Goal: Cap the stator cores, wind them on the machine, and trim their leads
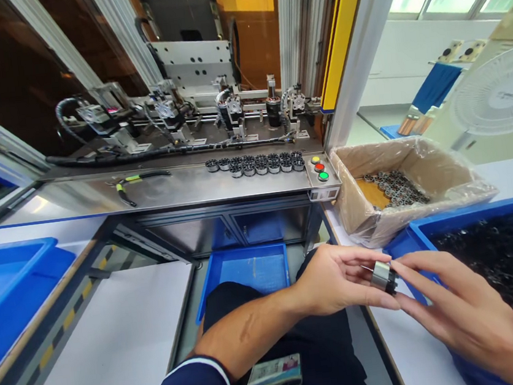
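Observation:
A small cylindrical metal part (381, 276) with a dark end sits between both hands, just above the white table edge. My left hand (335, 279) pinches it from the left with thumb and fingers. From the right, my right hand (455, 306) grips the same part with thumb and forefinger. Right behind the hands stands a blue bin (431, 223) full of black rings. A plastic-lined cardboard box (443, 165) holding more metal parts sits beyond it.
A steel machine shelf (168, 190) carries a row of round metal parts (256, 164), pliers (133, 185) and a three-button panel (319, 168). A blue tray (251, 270) sits below, another blue bin (11, 276) on the left. A white fan (499, 90) stands at right.

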A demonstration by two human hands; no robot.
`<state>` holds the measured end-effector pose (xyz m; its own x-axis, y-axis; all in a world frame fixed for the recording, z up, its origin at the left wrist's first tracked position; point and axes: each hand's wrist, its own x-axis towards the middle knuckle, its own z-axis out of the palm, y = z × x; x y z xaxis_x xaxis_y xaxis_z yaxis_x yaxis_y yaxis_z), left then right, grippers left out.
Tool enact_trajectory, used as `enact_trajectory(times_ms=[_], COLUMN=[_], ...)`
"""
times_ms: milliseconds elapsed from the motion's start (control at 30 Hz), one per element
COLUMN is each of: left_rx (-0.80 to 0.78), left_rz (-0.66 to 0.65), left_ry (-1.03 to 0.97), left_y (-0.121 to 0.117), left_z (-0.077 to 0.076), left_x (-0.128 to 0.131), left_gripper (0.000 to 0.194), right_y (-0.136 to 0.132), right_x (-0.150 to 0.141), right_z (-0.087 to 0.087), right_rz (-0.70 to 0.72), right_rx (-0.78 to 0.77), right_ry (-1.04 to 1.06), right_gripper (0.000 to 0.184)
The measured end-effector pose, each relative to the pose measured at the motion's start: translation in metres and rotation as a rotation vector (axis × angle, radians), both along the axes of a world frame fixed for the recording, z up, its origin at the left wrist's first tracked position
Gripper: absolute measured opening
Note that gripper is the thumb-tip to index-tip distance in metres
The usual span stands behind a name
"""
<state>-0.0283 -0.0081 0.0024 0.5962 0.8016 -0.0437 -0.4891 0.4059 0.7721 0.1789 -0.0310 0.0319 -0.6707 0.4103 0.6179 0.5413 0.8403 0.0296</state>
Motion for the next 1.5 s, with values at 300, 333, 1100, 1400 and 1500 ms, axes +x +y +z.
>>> enact_trajectory(times_ms=[300,333,1100,1400,1500], left_rx=[0.075,0.118,0.667,0.764,0.599], left_rz=[-0.008,-0.011,0.292,0.345,0.236], left_ry=[0.033,0.032,0.5,0.448,0.333], left_y=[-0.005,-0.006,0.017,0.015,0.012], left_z=[-0.013,-0.014,-0.007,-0.005,-0.009], left_x=[0.001,0.001,-0.006,-0.014,-0.006], left_gripper=[0.064,0.061,0.04,0.05,0.061], right_y=[0.003,0.004,0.114,0.047,0.01], right_x=[0.004,0.003,0.204,0.058,-0.002], right_z=[-0.012,-0.011,-0.061,0.025,0.019], right_rz=[-0.018,-0.017,-0.561,-0.532,-0.19], right_rx=[-0.025,-0.064,0.011,-0.018,-0.172], right_ry=[0.015,0.053,-0.081,0.168,0.268], right_gripper=[0.056,0.055,0.034,0.014,0.018])
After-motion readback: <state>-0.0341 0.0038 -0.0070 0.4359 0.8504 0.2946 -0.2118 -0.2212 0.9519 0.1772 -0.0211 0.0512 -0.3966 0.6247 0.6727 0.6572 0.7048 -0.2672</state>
